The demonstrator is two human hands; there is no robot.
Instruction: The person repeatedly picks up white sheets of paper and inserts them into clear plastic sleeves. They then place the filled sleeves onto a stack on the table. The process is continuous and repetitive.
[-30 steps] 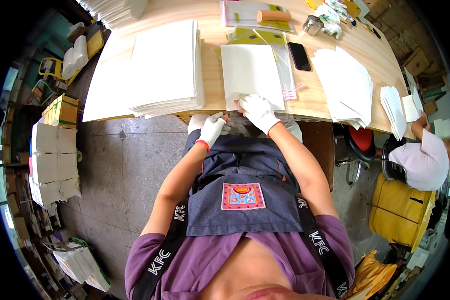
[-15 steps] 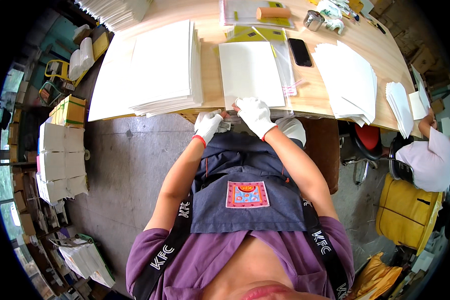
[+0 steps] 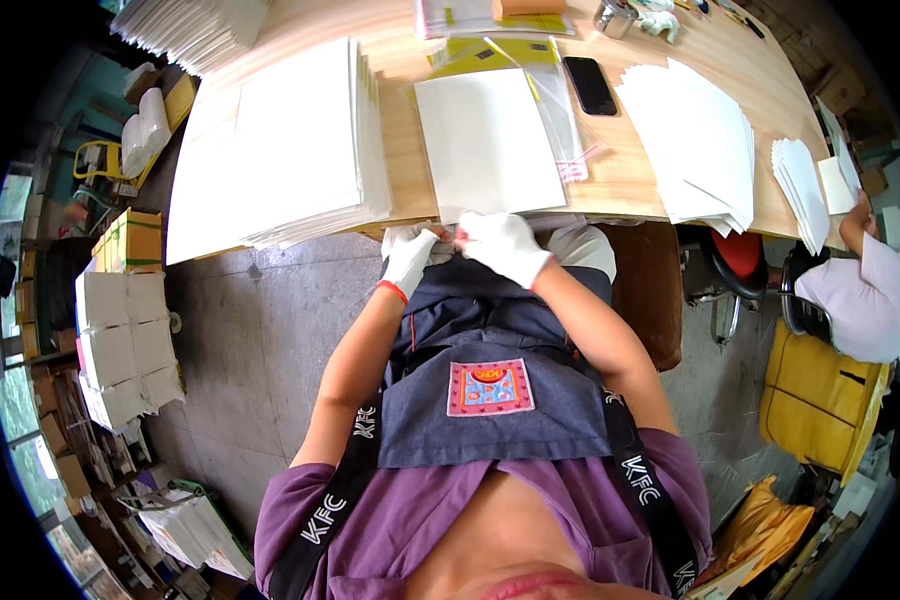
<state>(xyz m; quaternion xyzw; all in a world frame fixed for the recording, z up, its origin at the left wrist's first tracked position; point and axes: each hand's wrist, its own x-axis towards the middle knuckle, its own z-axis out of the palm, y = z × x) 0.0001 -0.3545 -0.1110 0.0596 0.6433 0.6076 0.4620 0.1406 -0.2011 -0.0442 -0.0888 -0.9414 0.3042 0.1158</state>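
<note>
At the table's front edge, both my hands wear white gloves with red cuffs and bare fingertips. My left hand (image 3: pixel 408 256) is closed just below the near left corner of a white sheet (image 3: pixel 488 140); what its fingers hold, if anything, cannot be made out. My right hand (image 3: pixel 504 246) is closed in a pinch beside it, overlapping the sheet's near edge, its fingertips close to those of my left; anything between them is hidden. The sheet lies over clear plastic sleeves (image 3: pixel 560 125) with yellow-green printing.
A thick stack of large white sheets (image 3: pixel 295 140) lies left, overhanging the edge. To the right are a black phone (image 3: pixel 590 86), fanned white sheets (image 3: pixel 692 150) and a smaller fan (image 3: pixel 799 190). A metal cup (image 3: pixel 614 18) stands behind. Another person (image 3: pixel 855 290) sits far right.
My right hand has shifted left, from the sheet's near edge toward my left hand, its fingers now bunched. The whole view has also shifted slightly.
</note>
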